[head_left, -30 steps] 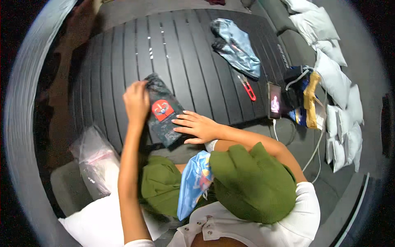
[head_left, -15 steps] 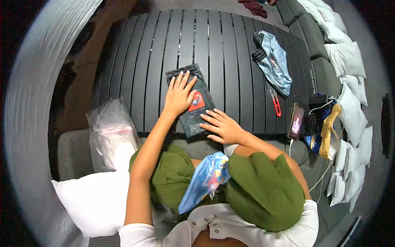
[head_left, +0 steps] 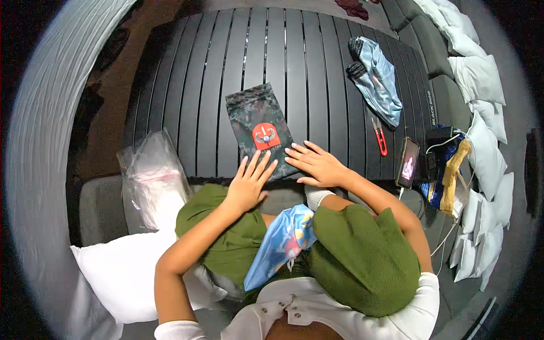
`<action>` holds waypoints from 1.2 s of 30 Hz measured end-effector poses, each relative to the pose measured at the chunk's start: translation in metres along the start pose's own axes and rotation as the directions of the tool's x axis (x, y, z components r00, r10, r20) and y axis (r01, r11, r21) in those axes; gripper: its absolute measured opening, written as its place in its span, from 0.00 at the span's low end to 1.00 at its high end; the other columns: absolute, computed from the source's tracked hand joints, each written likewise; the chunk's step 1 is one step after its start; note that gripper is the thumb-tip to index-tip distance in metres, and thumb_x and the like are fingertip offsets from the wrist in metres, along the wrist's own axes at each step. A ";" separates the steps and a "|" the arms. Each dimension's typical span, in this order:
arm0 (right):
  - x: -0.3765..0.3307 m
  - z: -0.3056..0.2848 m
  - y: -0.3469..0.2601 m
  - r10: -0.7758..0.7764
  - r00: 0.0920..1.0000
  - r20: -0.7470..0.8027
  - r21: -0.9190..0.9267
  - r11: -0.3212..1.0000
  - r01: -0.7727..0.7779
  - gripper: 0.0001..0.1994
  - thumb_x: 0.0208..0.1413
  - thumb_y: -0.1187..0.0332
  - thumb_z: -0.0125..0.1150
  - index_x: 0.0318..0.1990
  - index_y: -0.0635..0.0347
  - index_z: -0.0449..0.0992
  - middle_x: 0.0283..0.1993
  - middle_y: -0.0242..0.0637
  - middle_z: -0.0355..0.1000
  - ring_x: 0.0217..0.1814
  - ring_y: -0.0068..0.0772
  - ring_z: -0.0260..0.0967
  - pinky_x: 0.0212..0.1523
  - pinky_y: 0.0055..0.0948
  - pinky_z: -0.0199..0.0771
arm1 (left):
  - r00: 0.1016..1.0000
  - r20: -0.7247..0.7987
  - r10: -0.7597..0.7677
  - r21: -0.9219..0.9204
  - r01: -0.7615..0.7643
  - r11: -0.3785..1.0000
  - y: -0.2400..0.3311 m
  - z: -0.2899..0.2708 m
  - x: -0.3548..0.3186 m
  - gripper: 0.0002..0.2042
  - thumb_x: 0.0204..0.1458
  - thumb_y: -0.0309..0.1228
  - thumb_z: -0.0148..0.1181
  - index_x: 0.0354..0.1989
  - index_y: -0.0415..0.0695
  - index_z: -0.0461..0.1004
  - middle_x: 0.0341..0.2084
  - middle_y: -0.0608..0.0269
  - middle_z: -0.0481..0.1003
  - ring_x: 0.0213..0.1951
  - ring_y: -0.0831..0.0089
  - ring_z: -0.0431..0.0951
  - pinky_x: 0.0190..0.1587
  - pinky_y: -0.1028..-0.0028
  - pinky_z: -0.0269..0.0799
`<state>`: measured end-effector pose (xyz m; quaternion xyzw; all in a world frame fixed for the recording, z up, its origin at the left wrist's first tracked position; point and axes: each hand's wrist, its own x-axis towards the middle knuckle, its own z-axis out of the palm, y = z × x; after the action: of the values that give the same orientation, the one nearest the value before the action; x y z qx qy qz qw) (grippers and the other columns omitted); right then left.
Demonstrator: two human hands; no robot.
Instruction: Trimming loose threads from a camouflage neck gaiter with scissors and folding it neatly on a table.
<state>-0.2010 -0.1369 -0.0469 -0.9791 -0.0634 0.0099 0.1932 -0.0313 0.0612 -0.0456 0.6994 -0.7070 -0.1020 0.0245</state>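
A flat, dark camouflage cloth pouch (head_left: 249, 122) with a red emblem lies on the black slatted table (head_left: 195, 85), slightly slanted. My left hand (head_left: 248, 182) rests with spread fingertips on its near end, just below the emblem. On the pouch's near right edge lie the stretched fingers of my right hand (head_left: 322, 164). Neither hand grips anything. Across my lap, between green trouser legs, sits a blue printed cloth pouch (head_left: 283, 241) with a white cord end.
Right of the camouflage pouch are red-handled thread snips (head_left: 381, 141) and a shiny light-blue cloth piece (head_left: 377, 85). A phone (head_left: 407, 163) on a cable stands by the table's right edge. To my left are a clear plastic bag (head_left: 153, 187) and a white pillow (head_left: 119, 277).
My left hand has slid from the pouch's far part toward me to its near end, uncovering the emblem. My right hand has shifted slightly; the pouch lies a little nearer.
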 end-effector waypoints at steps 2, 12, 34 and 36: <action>-0.002 0.005 -0.002 -0.012 1.000 0.014 -0.036 0.999 0.013 0.29 0.52 0.54 0.51 0.60 0.56 0.56 0.66 0.39 0.48 0.69 0.37 0.41 0.66 0.42 0.38 | 0.997 -0.078 -0.006 0.036 0.008 0.999 -0.001 0.010 -0.001 0.38 0.40 0.40 0.59 0.63 0.52 0.50 0.63 0.58 0.48 0.65 0.61 0.45 0.63 0.58 0.41; 0.014 -0.001 -0.002 -0.094 0.978 -0.186 0.029 0.994 0.101 0.22 0.46 0.62 0.59 0.49 0.58 0.68 0.58 0.39 0.61 0.64 0.40 0.51 0.63 0.44 0.47 | 0.979 -0.198 0.039 -0.254 -0.090 0.963 -0.019 -0.005 0.000 0.23 0.45 0.29 0.49 0.54 0.47 0.62 0.52 0.55 0.64 0.58 0.62 0.60 0.61 0.61 0.50; 0.117 0.000 0.060 0.679 0.734 0.017 0.898 0.312 -0.310 0.13 0.54 0.60 0.53 0.35 0.62 0.73 0.24 0.24 0.64 0.24 0.16 0.58 0.26 0.20 0.59 | 0.683 0.295 -0.668 -0.953 0.258 -0.157 -0.090 -0.014 0.062 0.11 0.52 0.41 0.54 0.31 0.45 0.70 0.17 0.76 0.64 0.16 0.85 0.61 0.18 0.82 0.63; 0.122 0.007 0.065 0.715 0.698 -0.036 0.884 0.349 -0.312 0.11 0.54 0.64 0.53 0.34 0.65 0.71 0.27 0.28 0.68 0.28 0.17 0.62 0.30 0.19 0.62 | 0.649 0.224 -0.727 -0.954 0.298 -0.029 -0.089 -0.014 0.066 0.12 0.52 0.41 0.54 0.31 0.43 0.70 0.16 0.75 0.64 0.16 0.85 0.62 0.18 0.81 0.62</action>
<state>-0.0725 -0.1784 -0.0776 -0.7080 0.3131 -0.1101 0.6234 0.0571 -0.0062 -0.0545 0.7433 -0.1444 -0.3846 0.5279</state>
